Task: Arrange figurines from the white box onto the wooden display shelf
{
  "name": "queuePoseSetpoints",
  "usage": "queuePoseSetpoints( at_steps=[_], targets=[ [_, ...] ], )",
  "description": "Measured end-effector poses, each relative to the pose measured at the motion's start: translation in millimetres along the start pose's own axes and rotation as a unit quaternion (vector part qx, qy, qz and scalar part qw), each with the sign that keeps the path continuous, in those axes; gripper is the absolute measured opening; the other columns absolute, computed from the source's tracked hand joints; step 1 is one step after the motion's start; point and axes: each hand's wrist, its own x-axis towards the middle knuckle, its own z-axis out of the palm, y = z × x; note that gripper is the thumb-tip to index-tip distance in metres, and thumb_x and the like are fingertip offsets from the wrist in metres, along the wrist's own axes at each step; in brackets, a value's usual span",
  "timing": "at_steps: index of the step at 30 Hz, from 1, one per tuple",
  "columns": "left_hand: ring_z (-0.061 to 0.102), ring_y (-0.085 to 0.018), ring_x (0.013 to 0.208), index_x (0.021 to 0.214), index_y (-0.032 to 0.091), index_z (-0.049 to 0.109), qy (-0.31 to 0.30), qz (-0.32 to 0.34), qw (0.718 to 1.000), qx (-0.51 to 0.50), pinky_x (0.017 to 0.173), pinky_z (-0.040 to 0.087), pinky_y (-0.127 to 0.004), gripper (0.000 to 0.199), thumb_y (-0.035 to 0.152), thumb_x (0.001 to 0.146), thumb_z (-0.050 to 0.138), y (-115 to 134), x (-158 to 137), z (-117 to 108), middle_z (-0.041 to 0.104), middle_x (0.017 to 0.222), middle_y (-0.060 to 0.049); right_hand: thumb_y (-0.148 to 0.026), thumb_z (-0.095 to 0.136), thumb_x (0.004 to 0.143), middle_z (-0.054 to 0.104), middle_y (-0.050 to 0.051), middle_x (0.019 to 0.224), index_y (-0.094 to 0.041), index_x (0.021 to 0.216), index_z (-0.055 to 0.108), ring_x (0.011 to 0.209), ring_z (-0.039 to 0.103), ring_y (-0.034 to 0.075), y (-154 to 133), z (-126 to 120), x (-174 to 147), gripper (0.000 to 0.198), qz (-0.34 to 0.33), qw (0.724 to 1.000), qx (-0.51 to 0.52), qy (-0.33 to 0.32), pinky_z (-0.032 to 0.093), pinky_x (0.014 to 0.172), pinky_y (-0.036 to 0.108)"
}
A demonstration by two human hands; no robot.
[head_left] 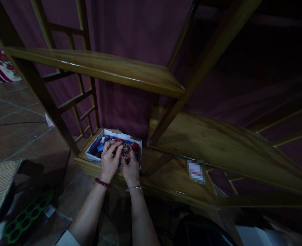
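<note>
A shallow white cardboard box [94, 146] stands on the lowest shelf and holds several small items, among them blue pieces [101, 145] and a red one [135, 147]. Over the box, my left hand [110, 159] has its fingers curled against a small dark, patterned item [125, 149]. My right hand [130, 168] grips the same item from the other side, thumb and fingers closed around it. The kind of item is too dim and too covered to tell. A red bead bracelet circles my left wrist, a thin pale one my right.
A wooden shelf board [102, 70] crosses above the box, and a slanted post [173, 112] rises to its right. Further right on the shelf lies a blurred white packet [196, 172]. A green tray with round holes [25, 218] rests on the tiled floor, lower left.
</note>
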Motion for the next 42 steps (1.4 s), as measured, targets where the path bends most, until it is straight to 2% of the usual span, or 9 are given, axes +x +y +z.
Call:
queuePoseSetpoints(
  at_steps=[5,11,16,20,24,30,39,42],
  targets=[
    [0.053,-0.015,0.091,0.097,0.020,0.059,-0.028,0.010,1.000,-0.006,0.083,0.045,-0.029,0.022,0.029,0.079,0.051,2.7,-1.0,-0.1,0.054,0.093,-0.004,-0.025,0.046,0.078,0.059,0.004,0.111,-0.023,0.125,0.036,0.099,0.056,0.016,3.8,6.3,0.5,0.048,0.014,0.999,0.031,0.030,0.044,0.086,0.029],
    [0.052,-0.016,0.093,0.103,0.019,0.056,-0.091,0.042,0.995,-0.012,0.084,0.043,-0.031,0.024,0.024,0.080,0.049,10.7,-4.0,-1.8,0.054,0.096,-0.006,-0.029,0.049,0.076,0.061,0.006,0.108,-0.021,0.114,0.044,0.096,0.058,0.016,3.7,12.3,4.2,0.039,0.042,0.980,0.180,0.074,0.045,0.086,0.032],
    [0.050,-0.017,0.097,0.101,0.018,0.056,-0.052,0.039,0.998,-0.003,0.087,0.042,-0.033,0.024,0.017,0.081,0.043,6.8,-5.5,-0.2,0.053,0.098,-0.007,-0.029,0.053,0.071,0.063,0.004,0.102,-0.019,0.105,0.049,0.091,0.059,0.017,-3.6,14.4,5.7,0.035,0.060,0.951,0.296,0.069,0.045,0.085,0.033],
    [0.048,-0.018,0.102,0.097,0.017,0.059,-0.019,0.047,0.997,0.056,0.091,0.038,-0.037,0.025,0.013,0.078,0.043,-0.3,-2.7,0.3,0.053,0.102,-0.007,-0.026,0.052,0.072,0.062,0.002,0.101,-0.020,0.105,0.050,0.092,0.057,0.016,-4.9,11.6,5.5,0.034,0.069,0.951,0.293,0.061,0.044,0.084,0.031],
    [0.046,-0.020,0.104,0.097,0.017,0.059,-0.015,0.035,0.994,0.098,0.093,0.036,-0.038,0.026,0.014,0.077,0.043,-3.4,0.9,-1.1,0.055,0.103,-0.007,-0.028,0.055,0.070,0.064,0.002,0.095,-0.018,0.100,0.052,0.085,0.059,0.015,-4.1,9.2,5.9,0.032,0.100,0.944,0.304,0.077,0.045,0.080,0.030],
    [0.051,-0.018,0.100,0.106,0.017,0.053,-0.032,-0.039,0.997,0.051,0.090,0.039,-0.035,0.028,0.019,0.081,0.042,-5.4,0.8,0.3,0.058,0.103,-0.006,-0.030,0.058,0.069,0.062,0.003,0.102,-0.018,0.104,0.052,0.090,0.057,0.015,-5.8,11.3,3.7,0.038,0.127,0.909,0.385,0.095,0.045,0.081,0.029],
    [0.051,-0.018,0.103,0.109,0.017,0.052,-0.022,-0.050,0.998,0.019,0.090,0.039,-0.035,0.030,0.025,0.081,0.044,-8.1,-1.9,1.4,0.058,0.108,-0.007,-0.033,0.059,0.069,0.063,0.006,0.100,-0.015,0.102,0.054,0.087,0.058,0.016,-2.1,12.5,2.9,0.039,0.123,0.899,0.407,0.106,0.045,0.081,0.031],
    [0.050,-0.018,0.104,0.109,0.018,0.052,-0.024,-0.057,0.998,0.005,0.090,0.039,-0.035,0.030,0.027,0.081,0.044,-6.6,-2.5,2.5,0.058,0.109,-0.007,-0.033,0.060,0.068,0.062,0.006,0.103,-0.016,0.108,0.051,0.091,0.057,0.016,1.3,15.3,4.0,0.044,0.116,0.892,0.422,0.112,0.044,0.084,0.032]
  ],
)
